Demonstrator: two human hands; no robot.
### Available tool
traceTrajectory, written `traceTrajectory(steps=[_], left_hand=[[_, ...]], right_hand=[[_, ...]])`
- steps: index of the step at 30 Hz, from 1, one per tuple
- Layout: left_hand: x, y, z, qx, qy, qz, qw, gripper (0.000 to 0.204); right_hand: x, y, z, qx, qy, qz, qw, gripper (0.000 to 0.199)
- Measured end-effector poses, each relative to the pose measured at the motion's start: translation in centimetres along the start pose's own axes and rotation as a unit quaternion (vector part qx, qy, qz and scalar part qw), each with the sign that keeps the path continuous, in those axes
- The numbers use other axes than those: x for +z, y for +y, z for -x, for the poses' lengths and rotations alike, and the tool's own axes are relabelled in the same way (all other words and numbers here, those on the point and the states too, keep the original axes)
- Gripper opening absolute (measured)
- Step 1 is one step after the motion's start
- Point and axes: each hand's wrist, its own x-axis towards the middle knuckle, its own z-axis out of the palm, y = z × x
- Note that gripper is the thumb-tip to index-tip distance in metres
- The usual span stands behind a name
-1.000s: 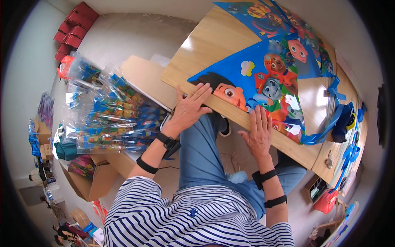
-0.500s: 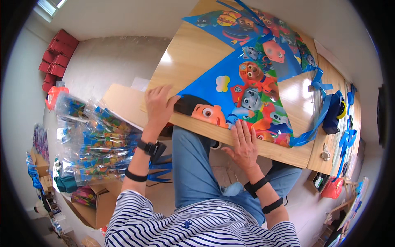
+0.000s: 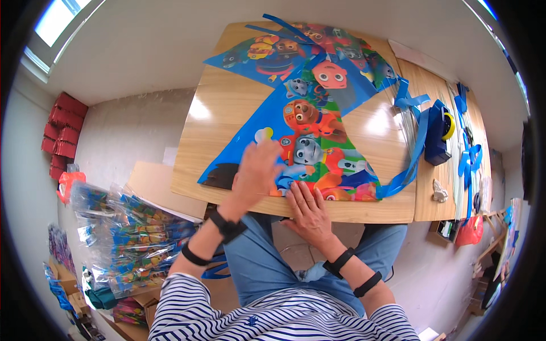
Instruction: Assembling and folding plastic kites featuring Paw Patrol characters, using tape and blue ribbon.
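Note:
A cartoon-printed kite (image 3: 335, 149) lies on the wooden table in front of me, blue with several dog figures and blue ribbons (image 3: 405, 181) at its right corner. My left hand (image 3: 255, 173) is over its lower left part, blurred by motion, its fingers stretched out and nothing seen in them. I cannot tell whether it touches the sheet. My right hand (image 3: 310, 213) rests flat on the kite's near edge, fingers extended, the thumb by the table's front edge. Farther back, another printed section (image 3: 261, 59) spreads over the table.
A dark blue tape dispenser (image 3: 437, 136) with yellow tape stands at the right, beside thin pale rods (image 3: 458, 165) and a crumpled white lump (image 3: 439, 191). To my left are plastic-wrapped printed packs (image 3: 133, 238) and a brown cardboard sheet (image 3: 153, 184). Red boxes (image 3: 67, 128) are stacked by the wall.
My left hand has left the kite's left corner and moved right over the sheet. My right hand stays flat at the near edge. The whole view has shifted.

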Motion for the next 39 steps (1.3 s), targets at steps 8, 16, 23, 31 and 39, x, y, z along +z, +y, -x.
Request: traceTrajectory(steps=[8,16,23,31,39], left_hand=[[-0.1,-3.2,3.5,-0.094,0.037,-0.042,0.994,0.047],[1.0,-11.6,-5.9,-0.332,-0.019,-0.053,0.941,0.05],[1.6,-12.1,-8.7,-0.381,-0.13,-0.052,0.914,0.039],[0.9,-13.5,-8.4,-0.438,-0.079,0.152,0.882,0.016],[1.0,-12.9,-8.4,-0.452,-0.071,0.151,0.877,0.012]], right_hand=[[-0.2,-0.1,0.0,-0.006,0.014,-0.002,1.0,0.091],[0.4,-0.1,0.0,-0.017,0.047,-0.008,0.999,0.09],[0.6,0.2,0.3,-0.007,0.021,-0.011,1.0,0.093],[0.8,0.2,0.3,-0.007,0.018,-0.03,0.999,0.093],[0.4,0.3,0.4,-0.004,0.01,-0.041,0.999,0.094]])
